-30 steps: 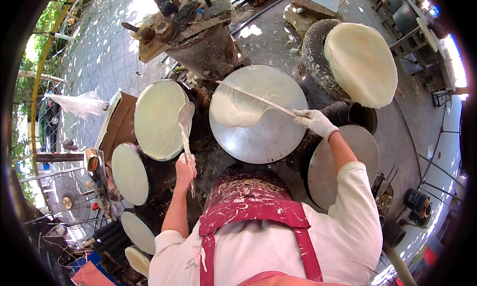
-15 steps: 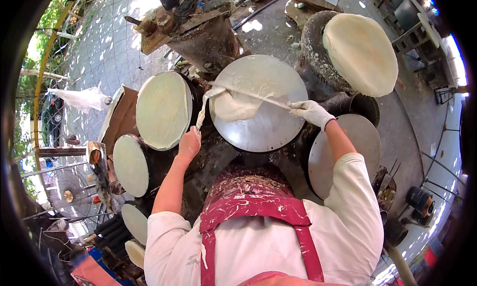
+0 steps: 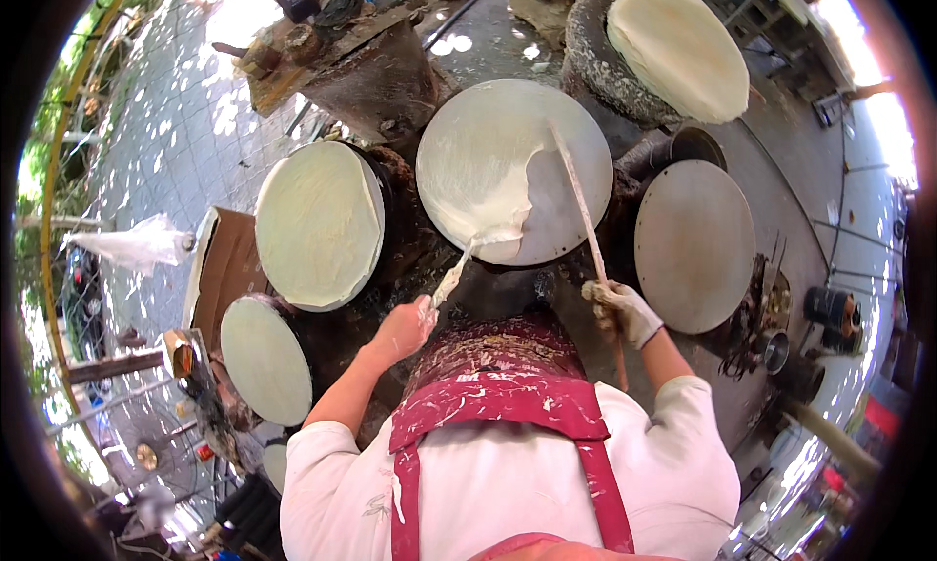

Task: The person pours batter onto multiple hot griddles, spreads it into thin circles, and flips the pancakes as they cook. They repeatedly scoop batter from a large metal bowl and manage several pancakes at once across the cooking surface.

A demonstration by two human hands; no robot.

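My bare left hand (image 3: 405, 327) is closed on a batter-coated spatula (image 3: 452, 280), whose tip meets the wet white batter (image 3: 488, 205) at the near rim of the round griddle (image 3: 576, 205). Batter coats the left and far parts of that griddle; grey metal shows on the right. A long thin stick (image 3: 578, 192) is gripped by my gloved right hand (image 3: 627, 313). Its far end lies over the griddle's right side and its near end sticks out below the hand. My fingers partly hide both handles.
Left stand two griddles with pale sheets, a large one (image 3: 320, 224) and a smaller one (image 3: 265, 359). A bare griddle (image 3: 695, 249) stands at right. Far right, a pale round sheet (image 3: 678, 54) leans on a crusted drum (image 3: 605, 68). A cluttered stand (image 3: 361, 83) is at far left.
The stick has swung from lying across the griddle to pointing away from me at its right. The spatula has moved right to the near rim. Batter covers more of the left side.
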